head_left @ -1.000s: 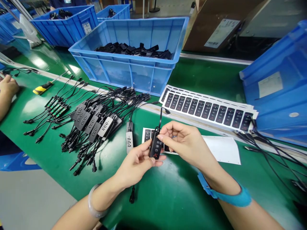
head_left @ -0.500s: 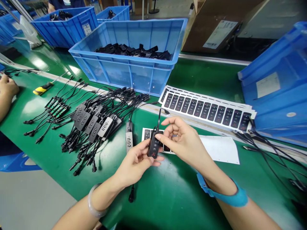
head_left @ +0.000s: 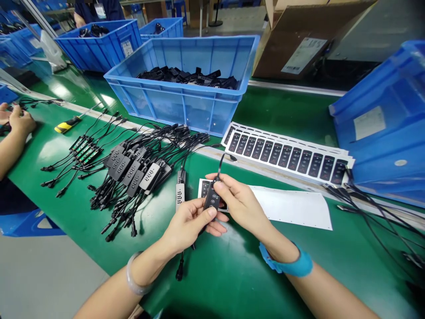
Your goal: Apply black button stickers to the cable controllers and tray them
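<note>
A small black cable controller (head_left: 212, 196) with round button marks is held between both hands above the green table. My left hand (head_left: 187, 221) grips its lower end, thumb on the face and fingers beneath. At its upper end my right hand (head_left: 239, 201) is closed on it, thumb on the face close to where the cable leaves. Under the hands lies a label sheet (head_left: 203, 188), partly covered, with a white backing sheet (head_left: 292, 204) to its right. Just left of my hands, another controller (head_left: 180, 192) with a bare grey face rests on the table.
A pile of cabled controllers (head_left: 133, 170) and several green circuit boards (head_left: 85, 149) lie to the left, near a yellow screwdriver (head_left: 67, 125). Behind stands a blue bin (head_left: 172, 99) of black parts. Label sheets (head_left: 285, 155) lie back right. A co-worker's hand (head_left: 21, 122) is at far left.
My right hand has moved left and closed its fingers around the controller's upper end. My left thumb has slid up the face. The view has shifted slightly.
</note>
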`<state>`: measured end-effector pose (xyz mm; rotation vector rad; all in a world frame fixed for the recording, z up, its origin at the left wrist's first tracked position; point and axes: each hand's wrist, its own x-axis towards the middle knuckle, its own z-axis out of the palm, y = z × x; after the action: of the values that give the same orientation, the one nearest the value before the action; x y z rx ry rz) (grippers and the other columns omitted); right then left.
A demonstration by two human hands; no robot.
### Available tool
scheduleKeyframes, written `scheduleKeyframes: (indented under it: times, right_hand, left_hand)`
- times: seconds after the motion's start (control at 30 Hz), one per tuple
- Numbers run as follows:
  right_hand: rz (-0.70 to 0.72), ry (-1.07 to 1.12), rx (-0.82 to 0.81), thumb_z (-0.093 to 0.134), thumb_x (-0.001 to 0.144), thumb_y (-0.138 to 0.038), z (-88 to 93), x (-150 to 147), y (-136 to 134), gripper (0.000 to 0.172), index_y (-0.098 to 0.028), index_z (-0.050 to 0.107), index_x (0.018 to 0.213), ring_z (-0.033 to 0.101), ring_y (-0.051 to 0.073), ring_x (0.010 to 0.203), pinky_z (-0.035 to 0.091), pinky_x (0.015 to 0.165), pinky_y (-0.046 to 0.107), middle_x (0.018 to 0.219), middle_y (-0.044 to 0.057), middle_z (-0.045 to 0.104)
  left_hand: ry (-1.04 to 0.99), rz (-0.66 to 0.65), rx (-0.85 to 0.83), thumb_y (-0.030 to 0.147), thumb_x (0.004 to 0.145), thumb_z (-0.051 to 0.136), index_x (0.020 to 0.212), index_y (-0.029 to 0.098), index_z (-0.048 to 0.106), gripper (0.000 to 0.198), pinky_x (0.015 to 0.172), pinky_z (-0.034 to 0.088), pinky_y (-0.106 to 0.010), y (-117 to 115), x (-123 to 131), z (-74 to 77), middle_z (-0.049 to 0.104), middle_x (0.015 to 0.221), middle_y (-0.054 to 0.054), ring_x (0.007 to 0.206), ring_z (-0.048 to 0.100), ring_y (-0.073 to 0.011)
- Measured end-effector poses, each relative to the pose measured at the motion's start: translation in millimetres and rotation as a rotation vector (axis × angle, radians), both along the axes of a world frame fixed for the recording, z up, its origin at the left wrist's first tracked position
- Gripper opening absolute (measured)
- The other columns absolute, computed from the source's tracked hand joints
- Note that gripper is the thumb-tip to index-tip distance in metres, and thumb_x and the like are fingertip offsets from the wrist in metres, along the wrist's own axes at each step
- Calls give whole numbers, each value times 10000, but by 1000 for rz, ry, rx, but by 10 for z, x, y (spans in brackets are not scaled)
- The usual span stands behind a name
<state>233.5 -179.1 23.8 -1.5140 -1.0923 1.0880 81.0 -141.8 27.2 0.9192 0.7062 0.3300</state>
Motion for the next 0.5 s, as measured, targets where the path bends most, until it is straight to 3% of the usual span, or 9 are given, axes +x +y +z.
scheduleKeyframes:
  times: [0.07,0.2,0.33,0.4,0.5]
  right_hand:
    - [-8,-23,-2,368,970,-444,5,12,-10,426,-185,603,1215,568,149,632,471,598,269,703,4,583]
    - [63,-96,90,488,925,-350,-19,-31,-48,499,-194,465,1398,626,171,706,496,739,314,747,5,642]
    - [-12,-141,118,518,898,-315,-100,-109,-61,474,-200,487,1356,627,171,673,496,748,328,766,13,666]
    - [-55,-117,111,519,896,-332,-130,-141,-40,483,-201,474,1359,623,174,698,501,731,323,812,25,668]
    - [-70,100,107,518,886,-359,-112,-151,16,498,-208,448,1356,639,181,801,520,754,306,891,39,669]
  left_hand:
    - [11,20,13,496,794,696,973,102,624,439,569,554,-222,-4,6,-9,716,791,-86,587,673,-131]
    - [24,61,78,565,832,605,877,126,591,441,476,521,-207,-12,17,-48,659,690,-31,485,611,-104]
    - [72,32,204,583,839,578,873,133,592,452,458,499,-203,18,19,-79,643,667,-17,452,585,-96]
    - [121,0,255,618,840,548,942,125,620,509,497,517,-225,68,3,-88,674,710,-44,500,620,-121]
    - [243,-11,437,695,851,439,984,111,666,640,638,551,-283,176,-56,-111,708,802,-94,693,676,-188]
